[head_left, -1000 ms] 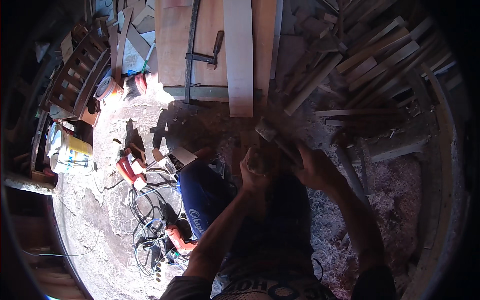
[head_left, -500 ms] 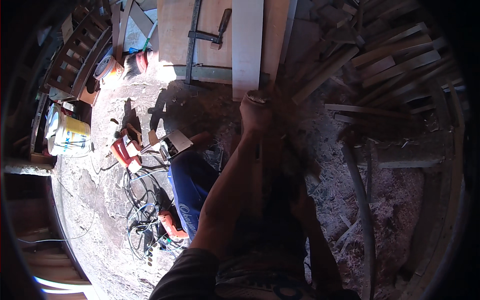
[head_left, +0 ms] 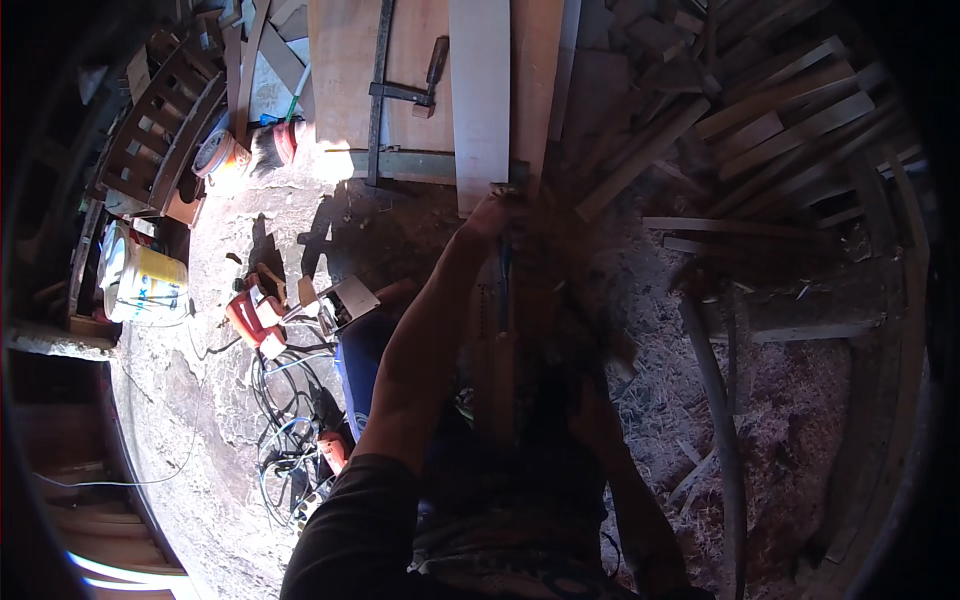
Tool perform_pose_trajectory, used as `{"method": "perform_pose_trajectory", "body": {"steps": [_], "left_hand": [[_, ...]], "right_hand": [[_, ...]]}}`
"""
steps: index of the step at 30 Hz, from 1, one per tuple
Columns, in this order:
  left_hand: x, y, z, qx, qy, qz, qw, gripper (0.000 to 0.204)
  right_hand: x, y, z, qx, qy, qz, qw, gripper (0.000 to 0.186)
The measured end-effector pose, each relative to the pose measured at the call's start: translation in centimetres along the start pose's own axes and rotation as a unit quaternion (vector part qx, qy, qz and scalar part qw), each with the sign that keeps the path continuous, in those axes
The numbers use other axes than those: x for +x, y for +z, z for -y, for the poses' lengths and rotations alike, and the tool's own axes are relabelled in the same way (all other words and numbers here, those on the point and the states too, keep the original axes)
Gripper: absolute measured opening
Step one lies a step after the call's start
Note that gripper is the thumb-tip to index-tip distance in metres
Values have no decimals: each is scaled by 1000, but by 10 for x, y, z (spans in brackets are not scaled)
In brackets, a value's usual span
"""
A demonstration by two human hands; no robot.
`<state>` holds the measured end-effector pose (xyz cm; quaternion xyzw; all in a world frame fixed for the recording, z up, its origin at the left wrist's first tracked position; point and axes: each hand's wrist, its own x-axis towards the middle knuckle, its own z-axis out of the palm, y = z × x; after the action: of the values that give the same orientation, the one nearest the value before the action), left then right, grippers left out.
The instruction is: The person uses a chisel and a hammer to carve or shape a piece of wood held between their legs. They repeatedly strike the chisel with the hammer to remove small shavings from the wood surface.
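Observation:
My left hand reaches forward and is closed at the near end of a long pale board. Dark shadow hides what its fingers hold, if anything. Just behind that hand, a narrow bluish strip runs toward me over a length of brown wood; its kind is unclear. My right hand is low beside my body at the right, and its fingers are lost in shadow. Left of the pale board, a bar clamp with a dark handle lies on a wide wooden panel.
To the left are a red power tool, tangled cables, an orange tool and a white-and-yellow bucket. Wood offcuts are heaped at the far right. Wood shavings litter the floor nearer me. A curved pole stands right.
My left hand has shifted slightly left, and the bluish strip behind it now shows. The view has moved a little, and my left arm covers more of the orange tool.

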<state>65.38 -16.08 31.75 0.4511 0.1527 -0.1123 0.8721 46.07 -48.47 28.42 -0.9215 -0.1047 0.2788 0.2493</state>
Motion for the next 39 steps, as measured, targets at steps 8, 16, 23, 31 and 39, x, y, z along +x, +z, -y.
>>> {"method": "perform_pose_trajectory", "body": {"steps": [8, 16, 23, 31, 39], "left_hand": [[-154, 84, -82, 184, 296, -51, 936, 8], [-129, 63, -19, 180, 405, -102, 891, 8], [-120, 56, -14, 175, 429, -97, 881, 6], [-114, 50, -8, 181, 411, -104, 887, 5], [-111, 50, -5, 158, 413, -116, 890, 5]], "right_hand": [[11, 10, -13, 1, -26, 2, 1000, 66], [14, 15, -14, -19, -43, -3, 999, 66], [15, 16, -8, -26, -38, 3, 999, 57], [14, 17, -13, -40, -74, -9, 996, 58], [7, 2, 9, -22, -6, 26, 999, 61]]}}
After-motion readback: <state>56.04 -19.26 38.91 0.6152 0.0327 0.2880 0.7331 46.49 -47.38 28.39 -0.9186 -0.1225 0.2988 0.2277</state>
